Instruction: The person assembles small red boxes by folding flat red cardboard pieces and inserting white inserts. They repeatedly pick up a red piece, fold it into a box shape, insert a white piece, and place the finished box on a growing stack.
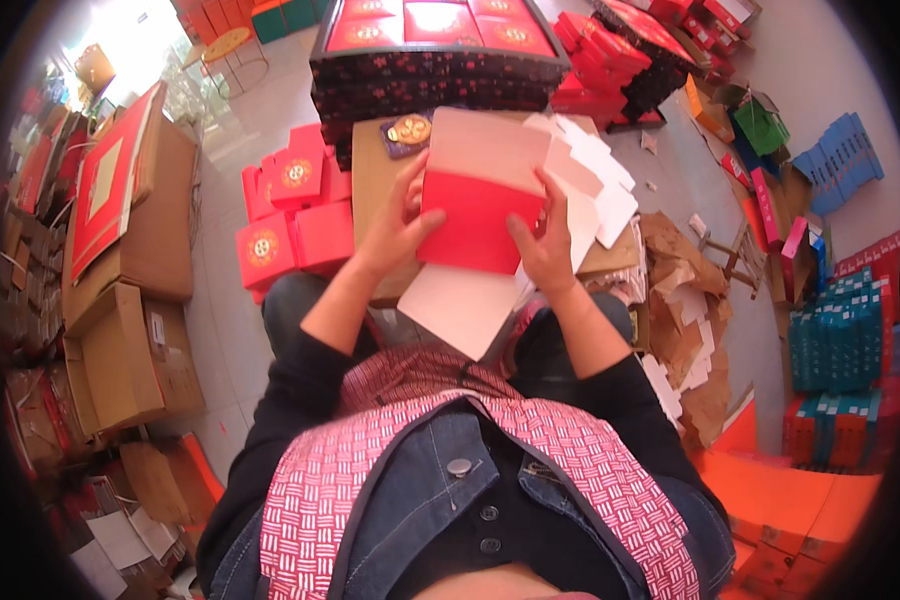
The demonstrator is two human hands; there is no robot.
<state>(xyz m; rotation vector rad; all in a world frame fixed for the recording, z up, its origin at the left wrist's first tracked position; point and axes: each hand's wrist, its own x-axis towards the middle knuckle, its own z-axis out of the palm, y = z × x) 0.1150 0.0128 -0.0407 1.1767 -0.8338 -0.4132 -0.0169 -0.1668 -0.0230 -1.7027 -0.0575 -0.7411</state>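
Between my two hands is a piece of thin card (475, 225), red on its lower part and pale on its upper part. My left hand (398, 222) grips its left edge, thumb on the red face. At the right edge my right hand (546, 243) holds it the same way; the fingers behind the card are hidden. A loose pale sheet (462, 305) slants below the card, over my lap. White card pieces (600, 195) lie fanned out to the right of my right hand. Beyond my left hand is a gold round ornament (408, 130) on a dark purple base.
Red boxes with gold emblems (295, 240) are piled left of the work surface. Stacked black patterned trays (435, 85) holding red boxes stand in front. Crumpled brown paper (685, 270) lies at right, cartons (120, 340) at left, teal boxes (835, 345) at far right.
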